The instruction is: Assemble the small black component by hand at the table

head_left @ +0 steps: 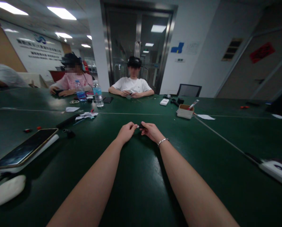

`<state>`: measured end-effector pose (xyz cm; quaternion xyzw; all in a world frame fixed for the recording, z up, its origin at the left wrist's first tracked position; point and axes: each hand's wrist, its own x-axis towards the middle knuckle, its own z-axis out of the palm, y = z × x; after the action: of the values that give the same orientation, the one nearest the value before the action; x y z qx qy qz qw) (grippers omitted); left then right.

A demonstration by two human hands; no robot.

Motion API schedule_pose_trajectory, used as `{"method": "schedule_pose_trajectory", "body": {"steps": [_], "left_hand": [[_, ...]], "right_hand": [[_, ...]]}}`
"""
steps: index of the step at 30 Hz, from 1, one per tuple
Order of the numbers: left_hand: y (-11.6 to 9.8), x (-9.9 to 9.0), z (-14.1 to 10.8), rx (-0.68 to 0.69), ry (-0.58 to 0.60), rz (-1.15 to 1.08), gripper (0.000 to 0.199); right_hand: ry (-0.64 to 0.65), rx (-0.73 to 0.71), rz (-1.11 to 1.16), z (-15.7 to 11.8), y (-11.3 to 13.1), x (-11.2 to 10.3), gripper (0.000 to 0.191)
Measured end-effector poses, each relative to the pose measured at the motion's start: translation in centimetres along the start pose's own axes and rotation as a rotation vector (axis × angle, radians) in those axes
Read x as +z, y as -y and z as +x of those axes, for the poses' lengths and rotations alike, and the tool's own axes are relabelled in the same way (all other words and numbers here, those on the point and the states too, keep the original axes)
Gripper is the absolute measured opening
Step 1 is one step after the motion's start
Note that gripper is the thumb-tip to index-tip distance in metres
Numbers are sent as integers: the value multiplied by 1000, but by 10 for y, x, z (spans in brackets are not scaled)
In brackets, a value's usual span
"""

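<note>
Head view: 2 hands meet over the green table [141, 164].
The left hand [127, 132] pinches a small object's pale tip [138, 127]; the right hand [152, 131] grips its black part [141, 126].

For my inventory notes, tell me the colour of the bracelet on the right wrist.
The bracelet is silver, best seen in the head view.

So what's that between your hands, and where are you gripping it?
A small dark object, too small to identify: the right hand pinches its dark part, the left hand its light tip.
</note>
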<state>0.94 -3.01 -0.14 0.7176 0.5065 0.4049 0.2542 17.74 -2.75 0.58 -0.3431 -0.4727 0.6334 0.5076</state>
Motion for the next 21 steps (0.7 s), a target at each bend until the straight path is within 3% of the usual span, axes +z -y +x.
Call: {"method": "schedule_pose_trajectory", "body": {"steps": [21], "left_hand": [[3,1,1,8,41,-3,42]], "right_hand": [[-14,20,-22,0,1,3,26]]}}
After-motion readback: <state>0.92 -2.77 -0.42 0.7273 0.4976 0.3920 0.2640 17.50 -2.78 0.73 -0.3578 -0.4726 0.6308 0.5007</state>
